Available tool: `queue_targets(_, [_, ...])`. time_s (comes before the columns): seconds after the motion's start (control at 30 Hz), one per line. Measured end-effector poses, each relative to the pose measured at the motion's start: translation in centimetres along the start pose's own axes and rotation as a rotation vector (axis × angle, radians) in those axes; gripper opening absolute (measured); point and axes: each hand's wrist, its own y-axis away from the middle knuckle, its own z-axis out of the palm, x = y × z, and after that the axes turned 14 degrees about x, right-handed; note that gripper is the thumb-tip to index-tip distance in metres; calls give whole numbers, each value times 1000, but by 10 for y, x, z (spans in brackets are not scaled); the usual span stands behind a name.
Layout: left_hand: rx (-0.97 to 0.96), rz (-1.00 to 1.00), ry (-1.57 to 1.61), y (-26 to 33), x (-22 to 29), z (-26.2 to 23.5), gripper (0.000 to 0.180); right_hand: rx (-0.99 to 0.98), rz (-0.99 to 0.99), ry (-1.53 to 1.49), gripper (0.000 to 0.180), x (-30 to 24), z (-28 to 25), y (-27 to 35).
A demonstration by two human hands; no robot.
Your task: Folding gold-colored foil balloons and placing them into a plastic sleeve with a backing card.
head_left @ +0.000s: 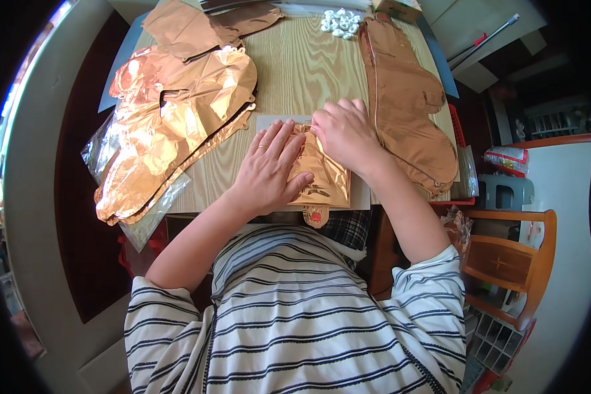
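A folded copper-coloured foil balloon (325, 174) lies on a light grey card (360, 190) at the near edge of the table, its tab hanging over the edge with a small red mark. My left hand (269, 161) rests flat across the balloon's left part, fingers stretched out, a ring on one finger. At the balloon's upper edge my right hand (345, 134) is closed, with thumb and curled fingers pinching the foil there; the exact grip is partly hidden.
Flat foil balloons (190, 111) are stacked on the left, over clear plastic bags (154, 213). Another foil stack (407, 111) lies on the right. Small white coils (340, 23) sit at the back near a cardboard box (397, 9). A wooden chair (538, 262) stands at the right.
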Motion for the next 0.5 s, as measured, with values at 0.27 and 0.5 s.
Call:
queue_targets(0.27, [-4, 24, -31, -1, 0, 4, 76, 107, 101, 115, 14, 3, 3, 13])
queue_targets(0.5, [-44, 27, -76, 1, 1, 5, 80, 274, 145, 71, 12, 10, 1, 27])
